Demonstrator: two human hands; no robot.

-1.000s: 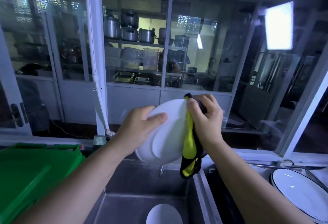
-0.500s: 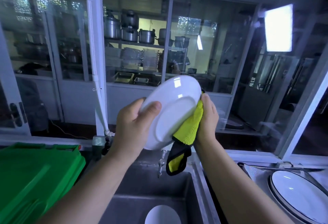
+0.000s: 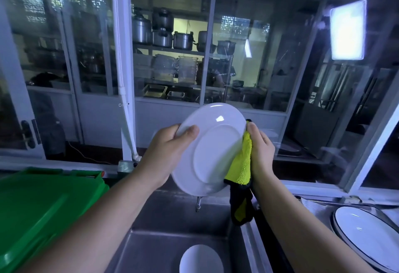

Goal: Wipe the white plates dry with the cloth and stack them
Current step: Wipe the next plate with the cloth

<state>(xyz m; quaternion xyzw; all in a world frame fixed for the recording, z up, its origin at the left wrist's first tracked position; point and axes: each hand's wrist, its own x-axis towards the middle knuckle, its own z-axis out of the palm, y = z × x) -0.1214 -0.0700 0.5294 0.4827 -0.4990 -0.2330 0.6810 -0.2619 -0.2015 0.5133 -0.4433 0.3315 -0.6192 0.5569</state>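
Note:
I hold a white plate (image 3: 210,147) tilted up over the sink, its underside facing me. My left hand (image 3: 166,151) grips its left rim, thumb on the near face. My right hand (image 3: 260,149) presses a yellow cloth with black edging (image 3: 241,164) against the plate's right rim; the cloth's tail hangs down below. Another white plate (image 3: 200,259) lies in the sink basin (image 3: 159,249). A larger white plate with a dark rim (image 3: 367,236) rests at the right.
A green plastic bin lid (image 3: 43,208) fills the lower left. A tap spout (image 3: 198,203) pokes down behind the held plate. Glass partitions (image 3: 172,56) with pots on shelves stand behind the sink. A steel divider (image 3: 254,246) separates the basin from the right counter.
The plate has tipped from beside the cloth to underside facing me. My right hand with the cloth slid from the plate's top edge to its right rim, and the cloth has spread out.

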